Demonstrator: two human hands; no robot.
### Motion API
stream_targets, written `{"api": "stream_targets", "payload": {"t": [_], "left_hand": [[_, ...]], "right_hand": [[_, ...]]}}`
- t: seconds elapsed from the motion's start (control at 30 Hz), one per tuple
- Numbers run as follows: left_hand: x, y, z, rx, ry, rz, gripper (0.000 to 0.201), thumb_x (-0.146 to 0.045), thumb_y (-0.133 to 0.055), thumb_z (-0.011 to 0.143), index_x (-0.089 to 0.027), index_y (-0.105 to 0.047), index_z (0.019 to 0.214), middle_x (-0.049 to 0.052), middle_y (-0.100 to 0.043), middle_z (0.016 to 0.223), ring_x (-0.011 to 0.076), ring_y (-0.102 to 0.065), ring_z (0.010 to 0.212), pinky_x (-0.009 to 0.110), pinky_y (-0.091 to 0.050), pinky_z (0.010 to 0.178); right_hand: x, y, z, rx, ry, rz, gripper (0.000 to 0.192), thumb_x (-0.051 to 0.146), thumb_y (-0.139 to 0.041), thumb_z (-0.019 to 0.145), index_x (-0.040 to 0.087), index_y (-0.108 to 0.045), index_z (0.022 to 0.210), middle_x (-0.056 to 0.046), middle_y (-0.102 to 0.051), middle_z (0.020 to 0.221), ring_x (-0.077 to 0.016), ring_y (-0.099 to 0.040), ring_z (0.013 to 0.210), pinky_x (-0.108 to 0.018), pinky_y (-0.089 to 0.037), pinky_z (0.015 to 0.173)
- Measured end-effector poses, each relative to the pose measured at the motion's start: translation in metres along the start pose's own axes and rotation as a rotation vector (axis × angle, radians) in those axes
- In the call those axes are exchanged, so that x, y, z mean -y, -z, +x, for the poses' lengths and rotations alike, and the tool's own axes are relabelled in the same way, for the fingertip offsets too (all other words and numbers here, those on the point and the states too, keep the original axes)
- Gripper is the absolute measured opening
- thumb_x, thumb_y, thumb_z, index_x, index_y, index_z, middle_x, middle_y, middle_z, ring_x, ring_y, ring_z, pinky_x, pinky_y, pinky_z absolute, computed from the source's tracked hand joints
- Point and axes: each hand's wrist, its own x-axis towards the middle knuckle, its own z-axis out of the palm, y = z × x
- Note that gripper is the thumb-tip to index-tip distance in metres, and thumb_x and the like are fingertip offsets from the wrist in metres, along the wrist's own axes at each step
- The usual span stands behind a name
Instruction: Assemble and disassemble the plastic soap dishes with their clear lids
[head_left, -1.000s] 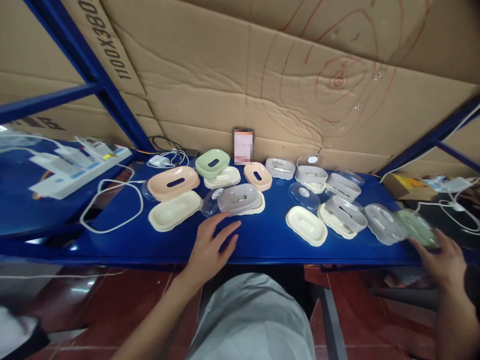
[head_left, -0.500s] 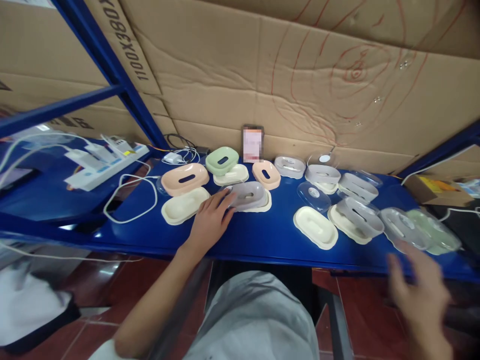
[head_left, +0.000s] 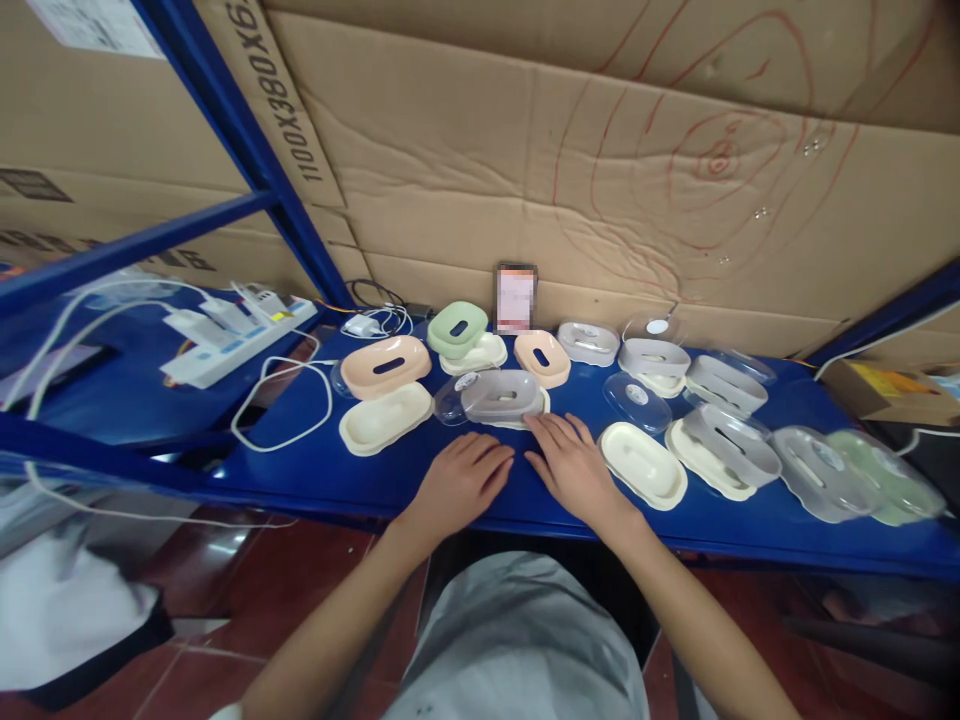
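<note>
My left hand [head_left: 463,478] lies low over the blue table, fingers stretched and relaxed, holding nothing. Just beyond it a grey soap dish [head_left: 501,392] with a slot sits on a cream tray, most of which is hidden. A clear lid [head_left: 454,400] leans at the dish's left end. My right hand [head_left: 576,468] is open, its fingertips at the tray's right front edge; whether they press on it I cannot tell. Left of my hands are a cream tray [head_left: 386,418] and a peach dish [head_left: 386,367]. Another cream tray [head_left: 643,465] lies right of my right hand.
A green dish [head_left: 457,330], a smaller peach dish [head_left: 542,358] and a phone [head_left: 516,298] stand at the back. Several grey dishes and clear lids [head_left: 637,402] spread rightward to a lidded green dish [head_left: 889,478]. A power strip [head_left: 240,345] and white cable [head_left: 330,400] lie left.
My right hand has swung in from the far right to the grey dish's tray. My left hand has drawn back from the dish's left end toward the table's front.
</note>
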Motion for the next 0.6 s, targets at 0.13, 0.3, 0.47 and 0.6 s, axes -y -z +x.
{"api": "stream_targets", "payload": {"t": [0.13, 0.3, 0.47, 0.6], "left_hand": [[-0.006, 0.000, -0.017, 0.012, 0.070, -0.042, 0.028, -0.024, -0.057, 0.109, -0.021, -0.072, 0.132, 0.011, -0.075, 0.125, 0.0272, -0.072, 0.113, 0.043, -0.058, 0.098], [-0.005, 0.002, -0.027, 0.075, 0.077, -0.078, 0.027, -0.026, -0.064, 0.106, -0.022, -0.069, 0.132, 0.013, -0.069, 0.136, 0.0311, -0.065, 0.125, 0.049, -0.053, 0.107], [-0.008, 0.005, -0.032, 0.119, 0.000, -0.208, 0.011, -0.032, -0.070, 0.103, -0.023, -0.071, 0.110, 0.008, -0.072, 0.122, 0.0275, -0.064, 0.118, 0.044, -0.052, 0.102], [-0.009, 0.006, -0.033, 0.081, -0.005, -0.248, 0.011, -0.031, -0.075, 0.098, -0.022, -0.069, 0.102, 0.007, -0.072, 0.112, 0.0265, -0.064, 0.111, 0.043, -0.053, 0.098]], "right_hand": [[-0.002, -0.003, -0.003, -0.011, -0.019, 0.061, 0.033, 0.025, -0.060, 0.107, 0.017, -0.070, 0.137, -0.015, -0.072, 0.117, -0.0307, -0.069, 0.117, -0.056, -0.050, 0.116], [-0.006, 0.016, -0.038, -0.006, 0.068, 0.311, 0.022, 0.024, -0.060, 0.108, 0.024, -0.073, 0.125, -0.009, -0.071, 0.116, -0.0248, -0.069, 0.116, -0.049, -0.054, 0.113], [-0.005, 0.022, -0.030, -0.148, 0.029, 0.266, 0.022, 0.028, -0.060, 0.108, 0.024, -0.072, 0.126, -0.012, -0.070, 0.138, -0.0285, -0.063, 0.134, -0.051, -0.052, 0.114], [-0.002, 0.008, 0.009, -0.043, 0.078, 0.183, 0.046, 0.037, -0.064, 0.107, 0.024, -0.061, 0.151, -0.014, -0.065, 0.152, -0.0327, -0.054, 0.148, -0.055, -0.049, 0.119]]}}
